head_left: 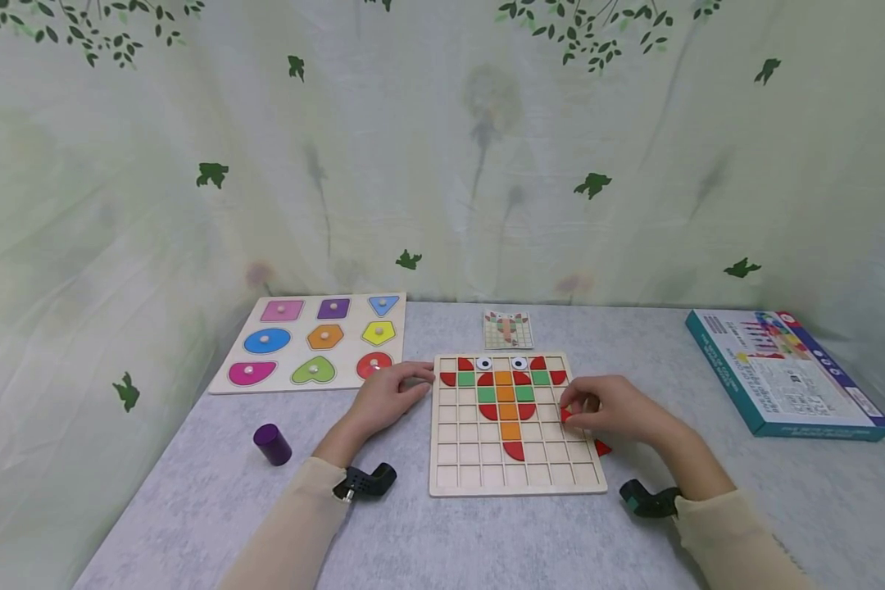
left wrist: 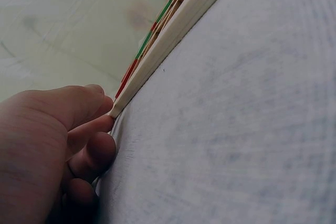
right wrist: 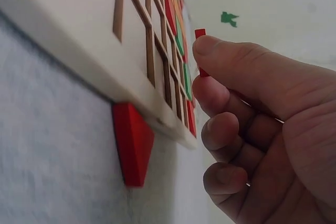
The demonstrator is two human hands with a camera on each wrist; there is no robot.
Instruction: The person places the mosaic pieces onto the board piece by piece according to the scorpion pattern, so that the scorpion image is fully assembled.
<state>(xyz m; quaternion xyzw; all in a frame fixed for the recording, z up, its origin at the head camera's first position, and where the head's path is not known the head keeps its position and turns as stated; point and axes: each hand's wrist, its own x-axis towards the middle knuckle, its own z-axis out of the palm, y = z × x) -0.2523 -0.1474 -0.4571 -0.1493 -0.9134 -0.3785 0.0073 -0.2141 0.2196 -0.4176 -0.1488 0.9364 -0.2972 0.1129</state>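
A wooden grid board (head_left: 472,475) lies on the table, with red, green and orange pieces and two eye pieces set in its squares. My left hand (head_left: 387,399) touches the board's upper left edge with its fingertips, thumb close to the index finger. Over the board's right side, my right hand (head_left: 619,407) pinches a small flat red piece (right wrist: 201,51) between thumb and index finger; the piece's full outline is hidden. Another red piece (right wrist: 133,145), with slanted sides, lies against the board's right edge. Behind the board stands a small pattern card (head_left: 508,330) showing a similar figure.
At the back left lies a knob puzzle board (head_left: 350,373) with several coloured shapes. A purple cylinder (head_left: 273,444) stands left of my left forearm. On the right is a teal-edged box (head_left: 804,377). A leaf-printed curtain (head_left: 442,164) hangs behind the table.
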